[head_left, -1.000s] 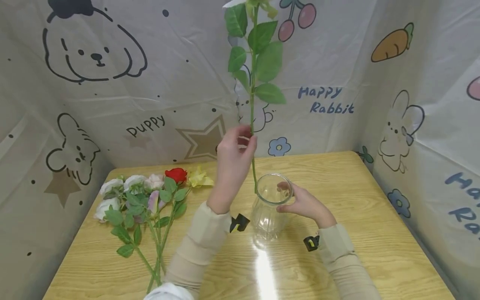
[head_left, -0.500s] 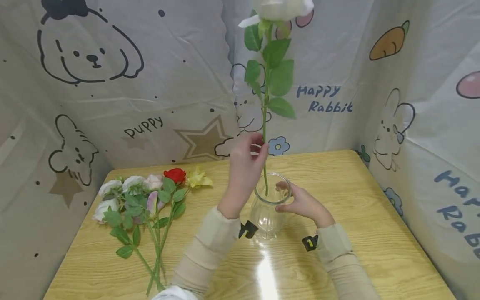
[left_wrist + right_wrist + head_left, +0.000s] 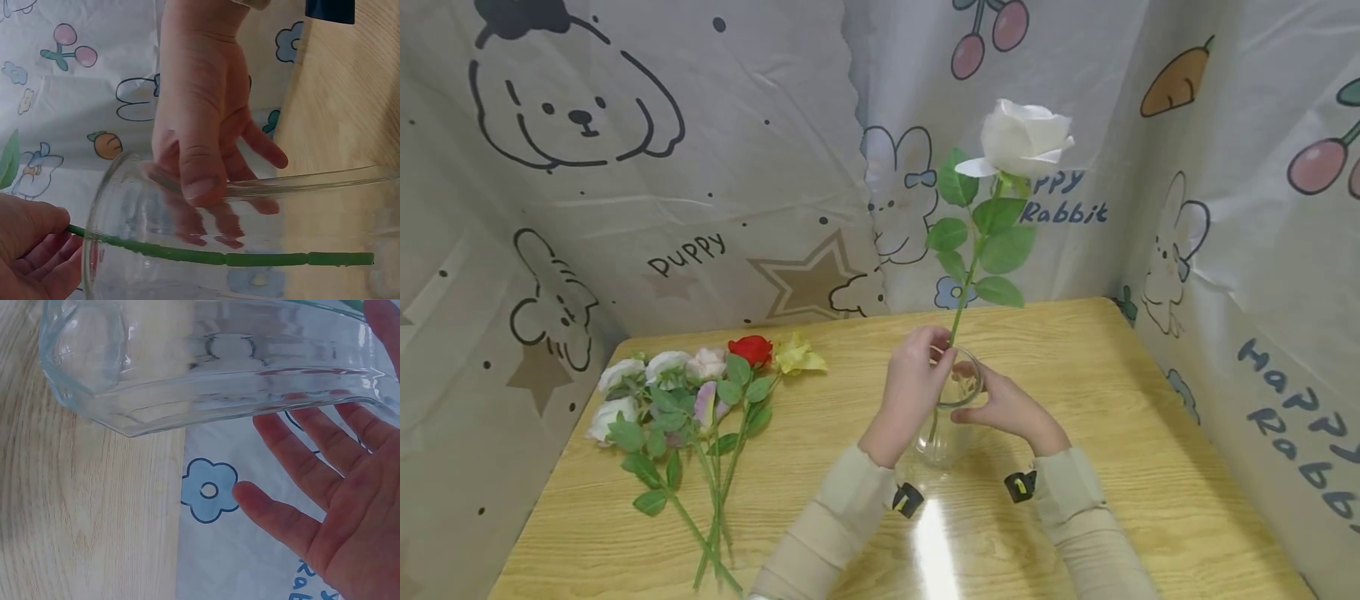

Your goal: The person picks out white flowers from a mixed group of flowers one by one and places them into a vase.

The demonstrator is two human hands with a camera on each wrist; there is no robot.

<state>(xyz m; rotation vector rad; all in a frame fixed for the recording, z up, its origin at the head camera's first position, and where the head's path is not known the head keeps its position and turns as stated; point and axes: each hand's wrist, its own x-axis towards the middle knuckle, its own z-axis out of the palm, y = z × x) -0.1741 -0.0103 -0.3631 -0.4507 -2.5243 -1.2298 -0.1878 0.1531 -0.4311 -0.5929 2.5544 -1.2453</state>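
My left hand (image 3: 916, 385) pinches the green stem of a white artificial rose (image 3: 1026, 140) right at the mouth of a clear glass vase (image 3: 934, 450). The bloom leans to the upper right above the hand. In the left wrist view, the stem (image 3: 265, 259) runs down inside the vase, its cut end close to the base. My right hand (image 3: 1011, 408) holds the vase near its rim, thumb on one side and fingers round the other. Seen from the right wrist, several fingers (image 3: 300, 459) lie along the glass wall, with the little finger apart from it.
On the left of the wooden table (image 3: 820, 467) lies a bunch of artificial flowers: several white roses (image 3: 613, 418), a red rose (image 3: 751, 351), a yellow flower (image 3: 799, 356) and a purple one (image 3: 706, 405). A printed cloth (image 3: 760, 208) hangs close behind and at both sides.
My left hand has moved right and down with the white rose; its stem has gone from beside the rim to deep inside the vase. The right hand stays on the vase.
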